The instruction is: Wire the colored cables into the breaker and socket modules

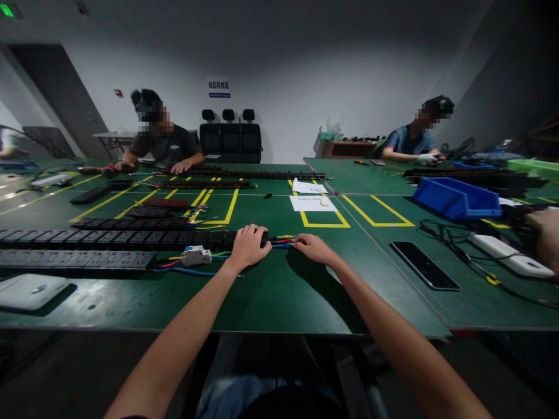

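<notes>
My left hand (250, 247) lies over the right end of a long black power strip (144, 238), its fingers curled round the housing. Red, yellow-green and blue wires (283, 239) come out of that end, and my right hand (312, 248) pinches their tips between thumb and fingers. Nearer to me lies a second, grey power strip (78, 259) with red marks along it. Beside my left wrist is a white circuit breaker (196, 255), with coloured wires running past it. The bare ends of the wires are hidden by my right fingers.
A phone (424, 265), a white adapter (509, 255) with black cables and a blue bin (458, 198) are on the right. Paper sheets (312, 203) and more strips (205, 184) lie farther back. Two people sit across the green table (271, 302); another person's hand (545, 235) shows at right.
</notes>
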A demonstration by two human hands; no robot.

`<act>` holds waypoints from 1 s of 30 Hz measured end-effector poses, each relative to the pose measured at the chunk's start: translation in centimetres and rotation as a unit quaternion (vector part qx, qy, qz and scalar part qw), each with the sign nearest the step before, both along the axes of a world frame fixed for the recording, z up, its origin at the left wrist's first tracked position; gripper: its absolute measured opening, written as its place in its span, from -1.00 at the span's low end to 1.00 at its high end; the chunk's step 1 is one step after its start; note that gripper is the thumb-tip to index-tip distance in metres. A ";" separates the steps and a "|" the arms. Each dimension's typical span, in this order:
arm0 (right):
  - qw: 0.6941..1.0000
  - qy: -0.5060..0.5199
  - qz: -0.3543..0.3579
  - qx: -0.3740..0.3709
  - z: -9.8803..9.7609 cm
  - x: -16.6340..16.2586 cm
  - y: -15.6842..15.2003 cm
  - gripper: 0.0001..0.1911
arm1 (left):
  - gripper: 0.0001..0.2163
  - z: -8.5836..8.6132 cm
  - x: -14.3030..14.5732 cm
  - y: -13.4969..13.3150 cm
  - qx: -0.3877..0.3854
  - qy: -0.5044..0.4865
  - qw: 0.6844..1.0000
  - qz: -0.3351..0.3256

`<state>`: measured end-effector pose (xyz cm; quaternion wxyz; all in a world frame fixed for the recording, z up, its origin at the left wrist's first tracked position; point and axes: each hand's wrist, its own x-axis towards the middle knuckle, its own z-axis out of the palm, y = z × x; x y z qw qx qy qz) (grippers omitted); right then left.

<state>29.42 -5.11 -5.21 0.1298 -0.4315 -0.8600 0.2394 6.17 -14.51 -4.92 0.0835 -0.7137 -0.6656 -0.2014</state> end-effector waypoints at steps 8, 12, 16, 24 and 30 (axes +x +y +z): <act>1.000 0.003 -0.002 0.009 -0.5 0.0 0.2 -0.76 | -0.65 0.2 0.1 0.0 -0.008 0.001 1.000 0.000; 1.000 0.007 -0.006 0.016 -0.9 0.0 0.5 -0.77 | -0.66 0.1 0.2 -0.1 -0.004 0.010 1.000 0.010; 1.000 0.006 -0.004 0.020 -1.1 0.0 0.7 -0.77 | -0.66 0.0 0.2 0.0 -0.002 0.005 1.000 0.009; 1.000 0.002 -0.004 0.020 -1.1 0.0 0.5 -0.77 | -0.66 -0.1 0.0 0.1 0.000 0.001 1.000 0.003; 1.000 -0.005 -0.004 0.024 -1.0 0.0 0.5 -0.79 | -0.66 -0.1 0.0 0.1 0.005 0.002 1.000 -0.001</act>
